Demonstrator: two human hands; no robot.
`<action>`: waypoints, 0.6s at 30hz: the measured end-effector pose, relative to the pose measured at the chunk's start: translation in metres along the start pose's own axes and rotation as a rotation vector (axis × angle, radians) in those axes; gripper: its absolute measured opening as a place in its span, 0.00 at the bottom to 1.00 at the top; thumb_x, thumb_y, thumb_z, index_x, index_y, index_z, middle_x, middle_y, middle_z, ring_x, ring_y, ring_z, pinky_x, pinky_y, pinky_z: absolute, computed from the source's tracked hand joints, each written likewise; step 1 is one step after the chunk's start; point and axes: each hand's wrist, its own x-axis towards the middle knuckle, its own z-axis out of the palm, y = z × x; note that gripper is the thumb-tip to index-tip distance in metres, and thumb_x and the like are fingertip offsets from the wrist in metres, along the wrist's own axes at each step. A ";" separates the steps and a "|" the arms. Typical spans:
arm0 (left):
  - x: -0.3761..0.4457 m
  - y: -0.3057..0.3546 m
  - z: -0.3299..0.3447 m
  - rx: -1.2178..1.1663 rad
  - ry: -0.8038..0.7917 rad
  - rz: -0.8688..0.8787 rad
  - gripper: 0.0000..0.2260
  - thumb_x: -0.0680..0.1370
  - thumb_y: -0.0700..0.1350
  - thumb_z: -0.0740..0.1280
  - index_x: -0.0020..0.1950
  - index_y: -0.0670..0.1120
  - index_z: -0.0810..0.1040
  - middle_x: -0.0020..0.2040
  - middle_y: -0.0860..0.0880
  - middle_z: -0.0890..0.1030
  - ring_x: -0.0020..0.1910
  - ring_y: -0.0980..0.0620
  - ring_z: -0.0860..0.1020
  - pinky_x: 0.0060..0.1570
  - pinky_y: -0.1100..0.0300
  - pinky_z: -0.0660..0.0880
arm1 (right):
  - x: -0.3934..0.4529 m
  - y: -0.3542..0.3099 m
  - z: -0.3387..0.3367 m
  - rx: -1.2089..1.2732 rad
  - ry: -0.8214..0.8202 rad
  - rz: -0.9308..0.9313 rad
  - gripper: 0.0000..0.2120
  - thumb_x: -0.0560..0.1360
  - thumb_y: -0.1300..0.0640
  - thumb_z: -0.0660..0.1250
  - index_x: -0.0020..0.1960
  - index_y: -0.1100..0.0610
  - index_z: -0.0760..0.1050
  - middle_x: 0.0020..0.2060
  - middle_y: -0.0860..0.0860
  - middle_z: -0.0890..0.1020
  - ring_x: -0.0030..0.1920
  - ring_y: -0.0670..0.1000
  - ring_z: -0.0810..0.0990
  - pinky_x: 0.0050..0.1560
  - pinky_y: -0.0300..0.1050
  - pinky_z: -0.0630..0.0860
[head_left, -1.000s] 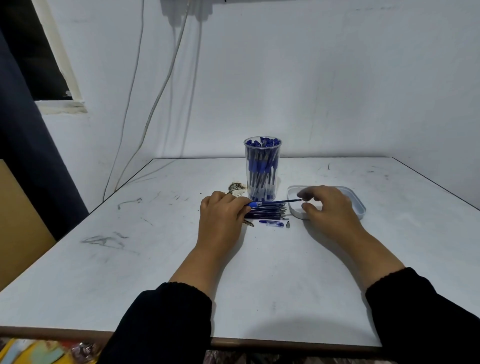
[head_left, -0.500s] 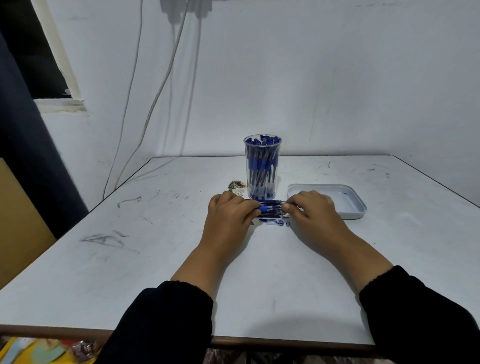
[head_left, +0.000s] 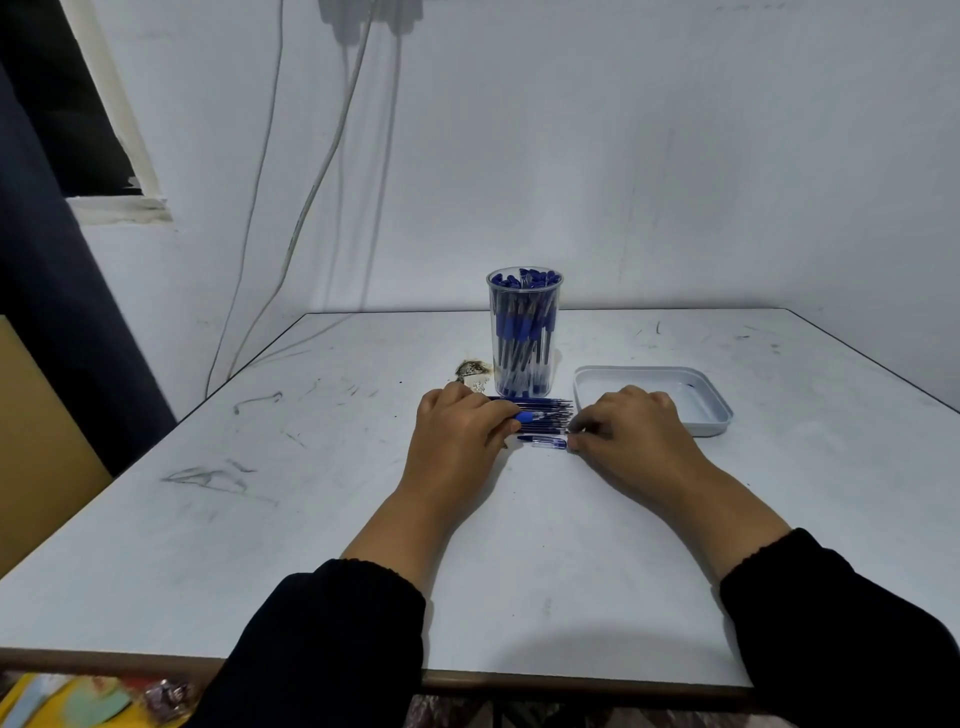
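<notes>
My left hand (head_left: 457, 431) rests on the table and grips a pen barrel (head_left: 529, 416) with a blue grip, whose end sticks out to the right over a pile of dark blue refills (head_left: 550, 406). My right hand (head_left: 631, 434) lies to the right of the pile. Its thumb and forefinger are curled together at the table, pinching a small pen tip just right of a short clear and blue pen cap (head_left: 545, 442). The tip is mostly hidden by the fingers.
A clear cup (head_left: 524, 338) packed with blue pens stands just behind the pile. A shallow white tray (head_left: 711, 415) sits to the right, behind my right hand. A small torn scrap (head_left: 472, 371) lies left of the cup. The white table (head_left: 260, 519) is scuffed.
My right hand drew back from the tray to the right end of the refill pile and set down the thin refill. My left hand lowered the pen barrel toward the pile.
</notes>
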 end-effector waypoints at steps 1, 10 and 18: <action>0.000 0.000 0.000 0.000 -0.002 0.001 0.08 0.76 0.49 0.64 0.48 0.50 0.82 0.40 0.55 0.82 0.43 0.50 0.73 0.48 0.57 0.62 | 0.000 0.000 0.001 -0.027 -0.016 -0.018 0.08 0.74 0.47 0.67 0.51 0.45 0.82 0.46 0.43 0.82 0.52 0.47 0.72 0.52 0.44 0.58; 0.001 0.000 0.000 0.005 0.018 0.010 0.07 0.75 0.48 0.66 0.48 0.50 0.83 0.39 0.56 0.82 0.42 0.50 0.72 0.47 0.58 0.60 | -0.002 -0.015 -0.010 0.639 0.119 0.287 0.04 0.75 0.59 0.69 0.44 0.51 0.80 0.37 0.46 0.82 0.40 0.44 0.78 0.40 0.35 0.72; 0.002 0.000 -0.001 0.007 0.019 0.032 0.08 0.76 0.49 0.64 0.48 0.50 0.82 0.39 0.55 0.82 0.42 0.50 0.73 0.47 0.59 0.60 | -0.002 -0.029 -0.008 1.115 0.090 0.408 0.05 0.72 0.71 0.69 0.46 0.65 0.80 0.34 0.54 0.83 0.31 0.43 0.81 0.33 0.32 0.75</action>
